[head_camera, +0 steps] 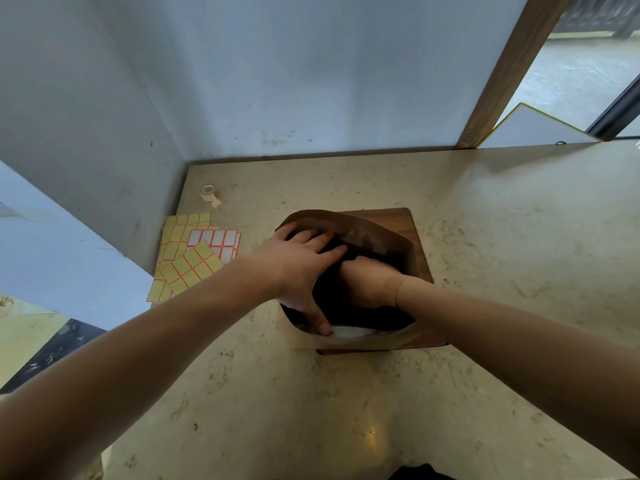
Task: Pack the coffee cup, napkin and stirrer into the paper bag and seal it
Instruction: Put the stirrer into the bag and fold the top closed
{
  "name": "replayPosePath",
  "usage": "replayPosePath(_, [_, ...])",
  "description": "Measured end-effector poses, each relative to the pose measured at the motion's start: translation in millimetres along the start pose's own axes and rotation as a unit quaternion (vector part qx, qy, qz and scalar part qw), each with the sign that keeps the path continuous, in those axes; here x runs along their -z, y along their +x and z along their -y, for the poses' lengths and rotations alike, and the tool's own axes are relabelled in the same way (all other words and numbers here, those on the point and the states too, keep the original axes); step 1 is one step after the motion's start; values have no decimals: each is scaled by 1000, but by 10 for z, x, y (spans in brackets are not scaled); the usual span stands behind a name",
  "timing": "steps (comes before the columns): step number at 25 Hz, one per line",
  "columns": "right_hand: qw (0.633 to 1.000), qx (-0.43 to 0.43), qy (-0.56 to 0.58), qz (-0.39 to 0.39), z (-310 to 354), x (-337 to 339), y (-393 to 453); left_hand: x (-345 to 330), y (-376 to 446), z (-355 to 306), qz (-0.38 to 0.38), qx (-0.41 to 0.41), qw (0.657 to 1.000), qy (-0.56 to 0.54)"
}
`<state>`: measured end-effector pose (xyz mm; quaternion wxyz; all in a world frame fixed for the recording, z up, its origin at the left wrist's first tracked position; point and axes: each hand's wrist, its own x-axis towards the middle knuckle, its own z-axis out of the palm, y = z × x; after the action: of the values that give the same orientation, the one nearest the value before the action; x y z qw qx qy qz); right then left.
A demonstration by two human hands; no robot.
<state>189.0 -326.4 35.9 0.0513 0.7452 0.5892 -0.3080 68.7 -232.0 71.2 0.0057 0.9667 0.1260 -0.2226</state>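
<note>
A brown paper bag (388,237) stands open on a wooden board (420,251) in the middle of the table. My left hand (301,268) is spread over the bag's mouth, fingers on the far rim and thumb on the near rim. My right hand (367,282) reaches down into the dark inside of the bag, its fingers hidden. Something white (349,332), maybe the napkin, shows at the near rim by my left thumb. The coffee cup and the stirrer are not visible.
Sheets of yellow and white sticker labels (194,254) lie left of the bag. A small roll of tape (209,194) sits near the back left corner. Walls close the table at the back and left; a wooden post (502,77) stands back right.
</note>
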Motion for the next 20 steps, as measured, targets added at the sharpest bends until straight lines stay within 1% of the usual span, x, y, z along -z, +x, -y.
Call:
replayPosePath(5, [1000, 9, 13, -20, -65, 40, -47, -7, -15, -14, -4, 3, 1000, 9])
replayPosePath(8, [999, 36, 13, -34, -115, 105, -135, -9, -40, -12, -2, -2, 1000, 10])
replayPosePath(10, [996, 63, -9, -57, -152, 164, -256, 18, -58, -19, -7, -16, 1000, 9])
replayPosePath(13, [980, 114, -76, -145, -232, 232, -482, 69, -88, -37, -35, -24, 999, -1])
replayPosePath(15, [962, 145, -86, -217, -328, 255, -641, 91, -144, -43, -63, -18, 998, -24])
replayPosePath(18, [932, 165, -36, -320, -539, 249, -831, 51, -294, -21, -116, 2, 989, -92])
replayPosePath(20, [917, 136, 8, -374, -655, 213, -921, -28, -410, 20, -182, 20, 971, -157])
